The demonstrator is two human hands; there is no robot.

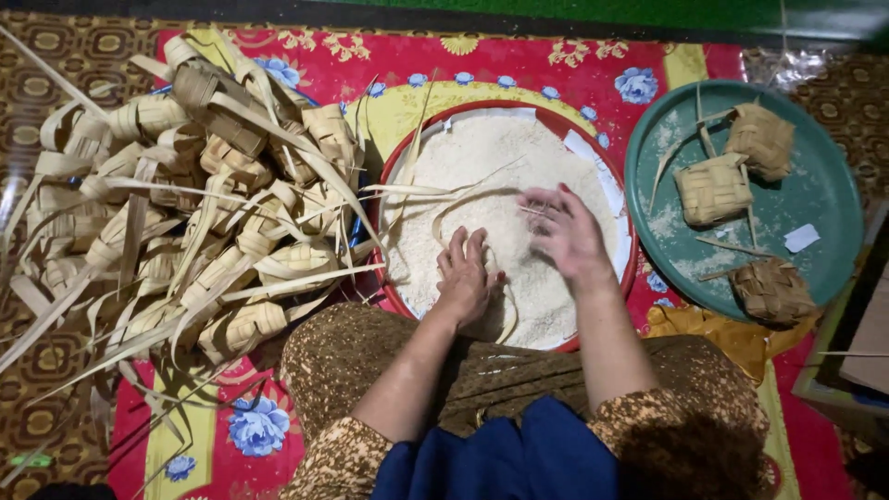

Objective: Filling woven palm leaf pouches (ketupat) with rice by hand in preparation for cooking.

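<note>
A red round basin (626, 268) full of white raw rice (482, 157) sits in front of my knees. My left hand (466, 278) rests low in the rice near the front rim. Its fingers curl around what looks like a woven palm-leaf pouch, mostly hidden, whose long leaf strips (444, 208) loop over the rice. My right hand (567, 231) hovers just above the rice to the right, fingers spread and blurred, holding nothing I can see.
A big heap of empty woven leaf pouches (185, 213) with trailing strips lies left of the basin. To the right, a green round tray (815, 194) carries three pouches (713, 190). Everything stands on a red flowered mat (333, 65); a box edge (847, 370) is at far right.
</note>
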